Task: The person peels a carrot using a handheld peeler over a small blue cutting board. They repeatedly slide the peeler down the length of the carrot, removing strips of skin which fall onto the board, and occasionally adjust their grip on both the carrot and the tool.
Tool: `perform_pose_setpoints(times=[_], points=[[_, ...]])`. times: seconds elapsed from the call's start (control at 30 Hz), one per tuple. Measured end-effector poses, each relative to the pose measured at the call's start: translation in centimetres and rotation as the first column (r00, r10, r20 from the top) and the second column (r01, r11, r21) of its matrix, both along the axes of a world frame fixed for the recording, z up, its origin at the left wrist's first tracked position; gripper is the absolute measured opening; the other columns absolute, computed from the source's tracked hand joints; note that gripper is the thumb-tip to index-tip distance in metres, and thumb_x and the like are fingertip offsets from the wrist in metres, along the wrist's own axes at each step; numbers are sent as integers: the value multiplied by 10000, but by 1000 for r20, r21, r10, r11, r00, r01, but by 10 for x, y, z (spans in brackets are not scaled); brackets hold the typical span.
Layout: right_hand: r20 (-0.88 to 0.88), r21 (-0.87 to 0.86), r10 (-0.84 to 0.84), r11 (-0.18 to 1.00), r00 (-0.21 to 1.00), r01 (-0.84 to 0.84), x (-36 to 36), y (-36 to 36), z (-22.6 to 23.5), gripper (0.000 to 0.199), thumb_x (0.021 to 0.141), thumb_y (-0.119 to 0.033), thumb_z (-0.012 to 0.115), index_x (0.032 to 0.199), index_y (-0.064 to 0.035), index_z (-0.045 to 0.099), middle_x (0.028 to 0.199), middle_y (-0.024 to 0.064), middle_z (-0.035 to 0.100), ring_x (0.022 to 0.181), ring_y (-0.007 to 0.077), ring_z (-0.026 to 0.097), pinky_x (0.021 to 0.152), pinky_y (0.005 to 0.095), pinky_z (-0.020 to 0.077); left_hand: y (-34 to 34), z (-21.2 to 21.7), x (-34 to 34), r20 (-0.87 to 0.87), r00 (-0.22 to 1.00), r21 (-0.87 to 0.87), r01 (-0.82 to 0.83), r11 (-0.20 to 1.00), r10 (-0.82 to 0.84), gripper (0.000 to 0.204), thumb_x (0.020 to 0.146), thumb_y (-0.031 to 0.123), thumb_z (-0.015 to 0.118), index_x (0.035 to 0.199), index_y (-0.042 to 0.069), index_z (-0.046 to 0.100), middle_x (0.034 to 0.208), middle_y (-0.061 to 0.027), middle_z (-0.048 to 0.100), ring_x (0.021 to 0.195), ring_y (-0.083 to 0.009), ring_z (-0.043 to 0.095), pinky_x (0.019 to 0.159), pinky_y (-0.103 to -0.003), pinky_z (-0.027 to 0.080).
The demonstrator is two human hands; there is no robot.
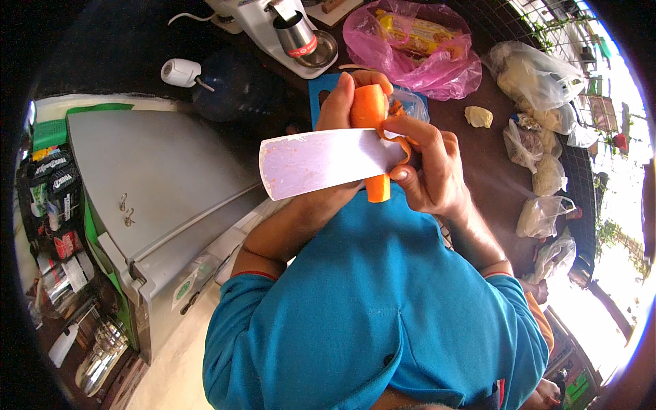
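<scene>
In front of my chest, my left hand [333,111] is closed around a peeled-looking orange carrot [369,113], held upright with its narrower end pointing toward me. My right hand [437,167] grips a broad-bladed knife [318,160], whose handle is hidden by the fingers. The pale blade lies across the carrot, its wide, squared end reaching left past my left wrist, with small orange specks on it. A thin curl of carrot peel [404,147] hangs by the blade at my right fingers. Behind my hands lies a blue board [321,87], mostly covered from sight.
A white machine with a metal cup [295,37] stands at the far side, beside a pink plastic bag [413,48] with a yellow packet. Several clear bags [540,75] line the mesh on the right, near a pale lump [478,117]. A grey refrigerator [150,171] stands left.
</scene>
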State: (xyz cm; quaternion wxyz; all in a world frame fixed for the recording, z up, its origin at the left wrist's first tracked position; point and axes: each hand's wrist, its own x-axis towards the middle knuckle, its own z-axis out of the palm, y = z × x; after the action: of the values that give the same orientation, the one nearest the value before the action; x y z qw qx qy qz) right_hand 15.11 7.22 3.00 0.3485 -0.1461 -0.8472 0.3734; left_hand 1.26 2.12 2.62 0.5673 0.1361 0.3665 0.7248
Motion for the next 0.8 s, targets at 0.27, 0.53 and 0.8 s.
perform_pose_setpoints(times=[0.27, 0.53, 0.8], points=[[-24, 115, -25, 993, 999, 27, -1, -1, -3, 455, 912, -440, 574, 1148, -51, 579, 813, 106, 692, 564, 251, 649, 536, 355, 517, -3, 0, 2, -23, 1000, 6, 12, 1000, -11, 486, 994, 539, 299, 858, 99, 456, 733, -7, 451, 667, -103, 485, 589, -242, 428], [-70, 37, -21, 999, 997, 24, -3, -6, -5, 460, 925, -441, 554, 1153, -42, 569, 864, 115, 693, 588, 255, 659, 549, 364, 525, -6, -2, 6, 9, 1000, 13, -18, 1000, 18, 501, 995, 562, 299, 958, 95, 477, 770, -16, 469, 671, -102, 488, 589, -241, 434], [7, -3, -1, 1000, 1000, 1, -1, -3, 0, 398, 899, -308, 616, 1178, -31, 550, 886, 130, 686, 595, 289, 656, 551, 384, 521, -4, -4, -1, 91, 996, 49, 14, 999, -18, 477, 990, 537, 316, 995, 92, 490, 767, -12, 434, 678, -108, 449, 633, -259, 395]])
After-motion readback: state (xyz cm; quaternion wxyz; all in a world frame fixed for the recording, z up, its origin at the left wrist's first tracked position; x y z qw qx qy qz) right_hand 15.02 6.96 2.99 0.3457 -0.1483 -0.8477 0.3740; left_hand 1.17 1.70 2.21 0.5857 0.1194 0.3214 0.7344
